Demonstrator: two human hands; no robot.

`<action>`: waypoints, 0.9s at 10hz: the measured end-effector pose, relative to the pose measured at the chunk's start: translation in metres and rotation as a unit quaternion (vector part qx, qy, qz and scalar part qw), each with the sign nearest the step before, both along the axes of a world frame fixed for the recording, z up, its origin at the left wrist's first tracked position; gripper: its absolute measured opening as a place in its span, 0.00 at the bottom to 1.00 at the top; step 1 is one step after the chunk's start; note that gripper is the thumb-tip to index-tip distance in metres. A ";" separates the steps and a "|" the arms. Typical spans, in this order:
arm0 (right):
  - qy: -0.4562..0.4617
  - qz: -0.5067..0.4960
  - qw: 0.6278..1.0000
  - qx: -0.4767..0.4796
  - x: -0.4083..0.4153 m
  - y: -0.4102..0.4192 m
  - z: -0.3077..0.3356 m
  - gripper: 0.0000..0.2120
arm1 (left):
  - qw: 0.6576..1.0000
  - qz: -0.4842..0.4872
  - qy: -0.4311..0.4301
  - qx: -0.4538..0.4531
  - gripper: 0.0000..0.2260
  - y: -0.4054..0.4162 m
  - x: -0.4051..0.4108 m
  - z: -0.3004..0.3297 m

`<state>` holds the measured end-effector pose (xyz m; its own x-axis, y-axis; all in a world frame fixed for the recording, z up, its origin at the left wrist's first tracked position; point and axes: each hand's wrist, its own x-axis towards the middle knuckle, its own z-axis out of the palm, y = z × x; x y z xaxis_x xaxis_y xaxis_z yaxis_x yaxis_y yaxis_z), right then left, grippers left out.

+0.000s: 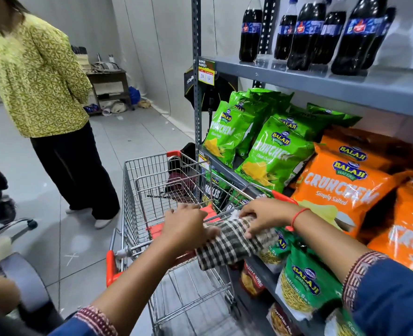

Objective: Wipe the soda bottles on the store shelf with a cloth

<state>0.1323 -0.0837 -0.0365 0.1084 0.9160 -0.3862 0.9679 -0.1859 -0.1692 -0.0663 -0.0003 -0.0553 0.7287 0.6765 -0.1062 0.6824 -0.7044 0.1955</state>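
Several dark soda bottles (307,35) with blue labels stand on the top grey shelf (321,81) at the upper right. A black-and-white checked cloth (234,243) lies draped over the handle end of a wire shopping cart (166,190). My left hand (188,226) rests on the cloth's left end, fingers curled over it. My right hand (266,217), with a red thread at the wrist, pinches the cloth's upper right part. Both hands are well below the bottles.
Green chip bags (270,154) and orange chip bags (341,197) fill the middle shelf; more snack packs (300,289) sit lower. A person in a yellow patterned top (38,76) stands at left. A chair base (18,226) is at far left, a cluttered low table (108,78) behind.
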 end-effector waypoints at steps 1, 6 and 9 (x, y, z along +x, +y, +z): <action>-0.065 0.021 0.998 0.008 -0.001 -0.004 -0.010 0.24 | 0.992 -0.029 0.095 -0.081 0.15 -0.013 0.004 -0.004; -0.088 -0.034 0.976 0.194 -0.011 -0.023 -0.034 0.13 | 0.999 -0.009 0.034 0.026 0.15 -0.037 -0.004 -0.030; -0.033 -0.134 0.961 0.240 -0.006 -0.036 0.024 0.26 | 0.991 -0.126 -0.006 0.035 0.27 -0.016 0.043 0.067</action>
